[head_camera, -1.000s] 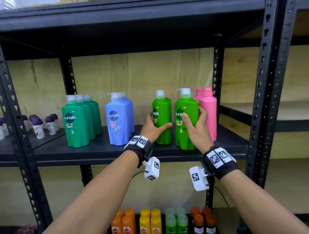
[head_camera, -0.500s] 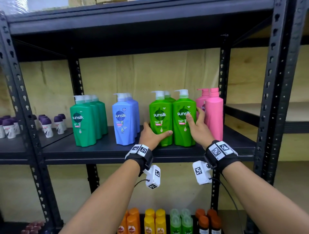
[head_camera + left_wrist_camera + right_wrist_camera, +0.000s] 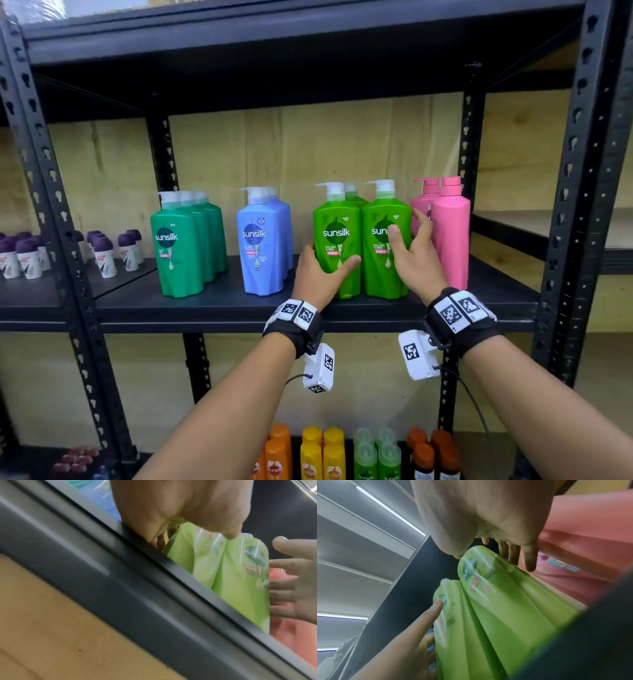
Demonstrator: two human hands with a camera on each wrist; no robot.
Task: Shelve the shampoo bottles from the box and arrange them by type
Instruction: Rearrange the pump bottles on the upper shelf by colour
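Two bright green Sunsilk pump bottles stand side by side, labels forward, on the black shelf (image 3: 219,305); a third sits behind them. My left hand (image 3: 318,274) grips the left green bottle (image 3: 337,219) low down, thumb across its front and fingers round its left side; the left wrist view shows that left hand (image 3: 180,507) too. My right hand (image 3: 411,253) lies with straight fingers in the gap between the right green bottle (image 3: 385,270) and the pink bottles (image 3: 450,233), thumb on the label. Dark green bottles (image 3: 185,246) and blue bottles (image 3: 263,246) stand further left.
Purple-capped roll-ons (image 3: 102,253) fill the neighbouring shelf at the left. Orange, yellow, green and brown bottles (image 3: 329,455) stand on the shelf below. Black perforated uprights (image 3: 575,171) frame the bay, and the shelf above hangs low over the pump heads.
The left green bottle has been turned label-forward and the right one pushed back level beside it. My right hand's fingers have straightened and slid into the gap by the pink bottles.
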